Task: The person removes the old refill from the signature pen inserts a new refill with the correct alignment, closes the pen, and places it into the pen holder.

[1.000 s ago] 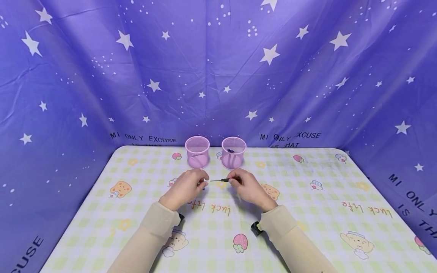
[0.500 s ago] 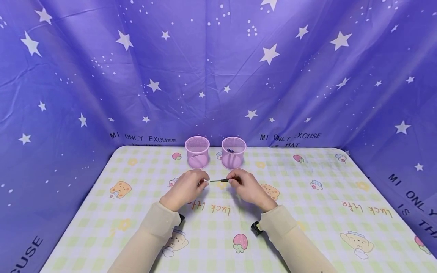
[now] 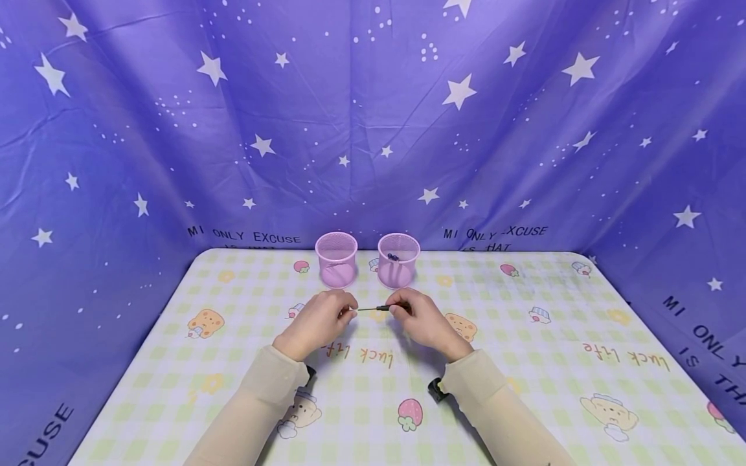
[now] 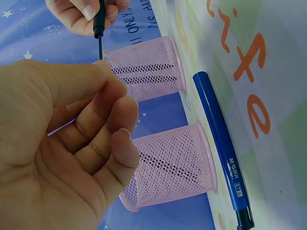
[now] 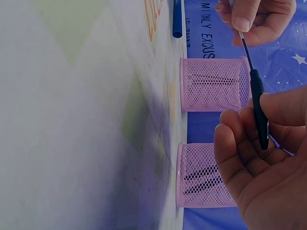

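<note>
My right hand (image 3: 428, 320) holds the black grip section (image 5: 258, 103) of a pen between thumb and fingers, its pointed tip towards the palm. A thin refill (image 5: 246, 51) sticks out of its other end towards the left. With thumb and index finger my left hand (image 3: 317, 322) pinches the refill's free end; the other fingers curl loosely beneath. Below the left hand, in the left wrist view, a blue pen barrel (image 4: 218, 132) with a black end lies on the tablecloth. The left hand hides this barrel in the head view.
Two pink mesh cups stand side by side behind the hands: a left cup (image 3: 338, 278) and a right cup (image 3: 387, 278). Dark blue ends (image 3: 393, 257) show inside the right cup. A purple starry curtain (image 3: 355, 129) encloses the table's back and sides.
My left thumb and index finger have drawn together on the refill's end. A small blue patch by the left fingertips is now covered. The right hand stays in place.
</note>
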`<action>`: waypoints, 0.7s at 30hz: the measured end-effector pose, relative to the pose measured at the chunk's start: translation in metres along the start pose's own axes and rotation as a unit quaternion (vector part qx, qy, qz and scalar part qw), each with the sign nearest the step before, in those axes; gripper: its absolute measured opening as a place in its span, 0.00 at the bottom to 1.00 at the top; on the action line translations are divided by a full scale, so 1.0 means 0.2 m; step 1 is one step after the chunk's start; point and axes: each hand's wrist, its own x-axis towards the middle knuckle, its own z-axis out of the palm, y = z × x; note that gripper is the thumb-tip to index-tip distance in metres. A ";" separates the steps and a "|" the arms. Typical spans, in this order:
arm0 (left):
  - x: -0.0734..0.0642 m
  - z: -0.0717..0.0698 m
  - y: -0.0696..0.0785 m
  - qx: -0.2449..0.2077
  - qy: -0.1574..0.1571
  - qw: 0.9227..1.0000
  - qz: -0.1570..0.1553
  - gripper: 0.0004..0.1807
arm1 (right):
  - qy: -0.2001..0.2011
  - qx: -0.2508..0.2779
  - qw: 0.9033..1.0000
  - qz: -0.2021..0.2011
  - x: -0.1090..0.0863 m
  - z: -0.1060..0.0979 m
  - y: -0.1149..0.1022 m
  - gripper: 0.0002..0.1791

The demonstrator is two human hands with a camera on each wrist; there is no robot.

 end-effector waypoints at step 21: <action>0.00 0.01 0.00 0.009 -0.008 1.000 -0.005 0.03 | -0.028 -0.002 1.000 0.003 0.00 0.00 0.00 0.05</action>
